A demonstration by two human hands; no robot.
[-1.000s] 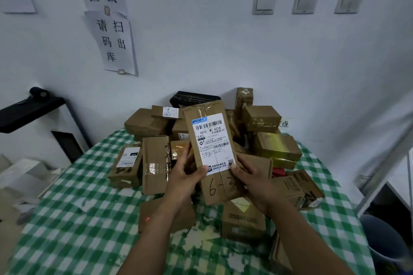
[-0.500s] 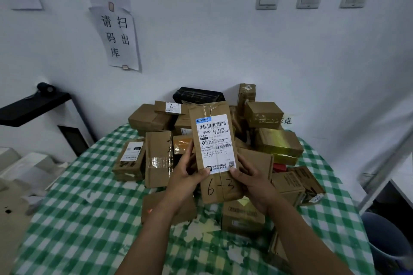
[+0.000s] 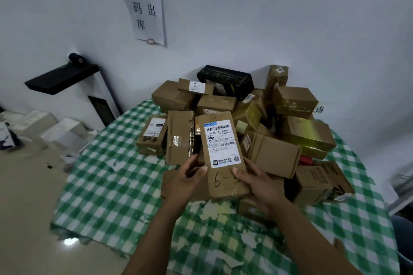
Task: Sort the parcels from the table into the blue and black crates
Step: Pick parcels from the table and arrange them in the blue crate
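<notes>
Item: one parcel [image 3: 223, 185], held upright above the heap of parcels [image 3: 297, 100] on the green-checked table [image 3: 107, 185].

Hidden or unclear: the handwritten mark below the label [image 3: 222, 143] reads "6-", the rest lies under the right thumb. The small print is too fine to read (barcodes and a QR square do show). Boxes under the wrists are mostly covered.

Appearance: brown cardboard, long and flat, with glossy tape across the bottom.

Hold: left hand [image 3: 187, 182] grips the lower left edge and right hand [image 3: 259, 183] the lower right, thumbs on the front.
</notes>
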